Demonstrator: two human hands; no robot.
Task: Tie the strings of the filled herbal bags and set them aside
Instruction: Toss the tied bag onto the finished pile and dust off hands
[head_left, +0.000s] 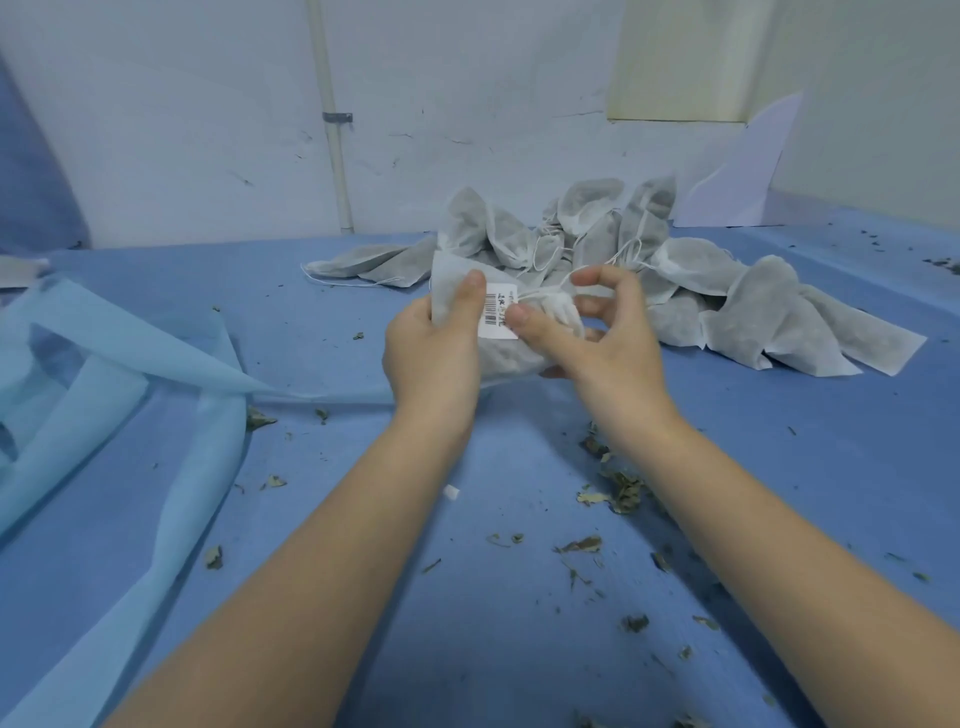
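A filled white herbal bag (506, 353) with a barcode label (497, 313) is held above the blue table, in the middle of the view. My left hand (434, 348) grips the bag's body, thumb pressed beside the label. My right hand (597, 332) is at the bag's gathered neck (561, 312). Its thumb presses the neck beside the label and its curled fingers work the thin white string (540, 292). Behind the hands lies a pile of several filled white bags (613, 234) with loose strings.
Blue cloth covers the table (519, 649), strewn with dried leaf bits (623, 491), mostly at the right. Crumpled light-blue fabric (104, 395) lies at the left. A white wall with a pipe (335, 156) stands behind, and a white sheet (737, 171) leans at the back right.
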